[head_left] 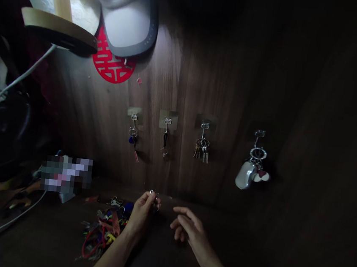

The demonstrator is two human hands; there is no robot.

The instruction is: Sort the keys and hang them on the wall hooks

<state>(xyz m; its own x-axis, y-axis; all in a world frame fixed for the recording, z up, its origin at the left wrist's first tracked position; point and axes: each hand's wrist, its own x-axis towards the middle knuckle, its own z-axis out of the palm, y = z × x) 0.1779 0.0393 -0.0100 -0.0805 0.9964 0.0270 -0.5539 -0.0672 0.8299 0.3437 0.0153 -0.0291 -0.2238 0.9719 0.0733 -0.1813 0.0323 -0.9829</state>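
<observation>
Between the thumb and fingers of my left hand [141, 212] is a small shiny metal key ring [151, 192]; whatever else hangs from it is mostly hidden by the fingers. My right hand [191, 228] hovers to the right of it, holding nothing, its fingers apart and loosely bent. Beside my left wrist lies a pile of keys and key rings [104, 230], with red, yellow and blue pieces among them. On the wall above the hands hang a key ring with a blue tag [132, 139], a black strap [165, 139], a bunch of keys [202, 148] and a silver key chain [246, 174].
Clear adhesive hooks [205, 125] hold the hanging things on the dark wood wall [190, 79]. Upper left are grey caps [129, 26], a red paper cutout [113, 68] and a round wooden lamp base [58, 27]. White cables [18, 78] run along the left.
</observation>
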